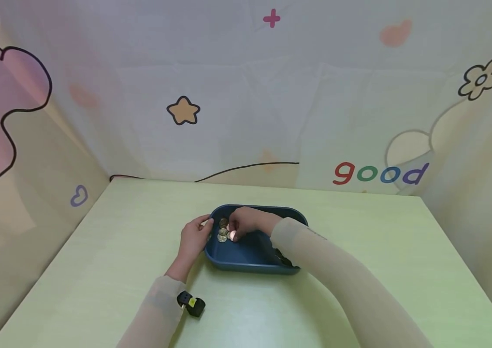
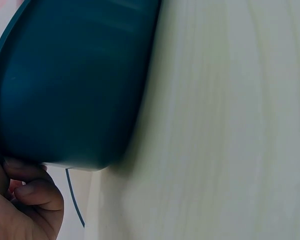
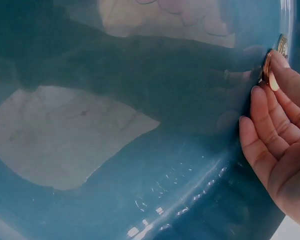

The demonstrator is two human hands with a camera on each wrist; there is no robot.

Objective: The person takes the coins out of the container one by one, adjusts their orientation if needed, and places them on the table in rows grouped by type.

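Note:
A dark blue tray (image 1: 246,267) stands on the table, with several coins (image 1: 222,232) lying at its left end. My left hand (image 1: 194,238) grips the tray's left rim; in the left wrist view the fingers of that hand (image 2: 30,200) curl at the end of the tray (image 2: 75,90). Reaching into the tray, my right hand (image 1: 246,222) is among the coins. In the right wrist view the right hand (image 3: 285,135) pinches a copper-coloured coin (image 3: 267,67) between thumb and fingertips, with another coin (image 3: 283,45) just beyond it.
Some dark objects (image 1: 282,257) lie at the tray's right end, partly hidden by my right sleeve. The pale table (image 1: 141,232) surrounds the tray, and a printed cloth (image 1: 237,121) hangs behind and at both sides. A small black device (image 1: 191,304) sits on my left wrist.

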